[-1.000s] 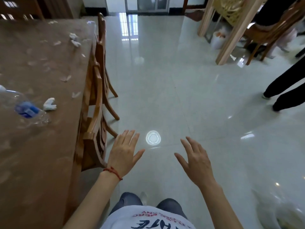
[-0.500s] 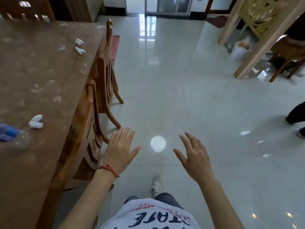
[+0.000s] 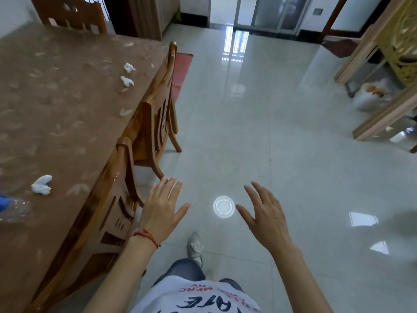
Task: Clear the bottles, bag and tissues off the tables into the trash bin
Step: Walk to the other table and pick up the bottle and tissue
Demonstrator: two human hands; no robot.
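Observation:
A long brown table (image 3: 67, 123) fills the left side. On it lie a crumpled white tissue (image 3: 42, 185) near the front and two more tissues (image 3: 129, 68) (image 3: 127, 81) farther back by the edge. A clear plastic bottle with a blue label (image 3: 12, 207) lies at the far left, cut off by the frame. My left hand (image 3: 161, 210) hovers with fingers straight beside the nearer chair, holding nothing. My right hand (image 3: 264, 213) is spread over the floor, also empty. A white bag (image 3: 370, 97) sits on the floor under the right-hand wooden table.
Two wooden chairs (image 3: 155, 118) (image 3: 106, 211) are pushed against the table's right side, a third (image 3: 74, 18) at its far end. A light wooden table frame (image 3: 383, 105) stands at the right. A round ceiling-light reflection (image 3: 223, 206) shines on the glossy tiles.
The view has swung left and moved forward along the table; the bottle has slid toward the left frame edge. The person's legs at the right are out of view. Both hands stay open.

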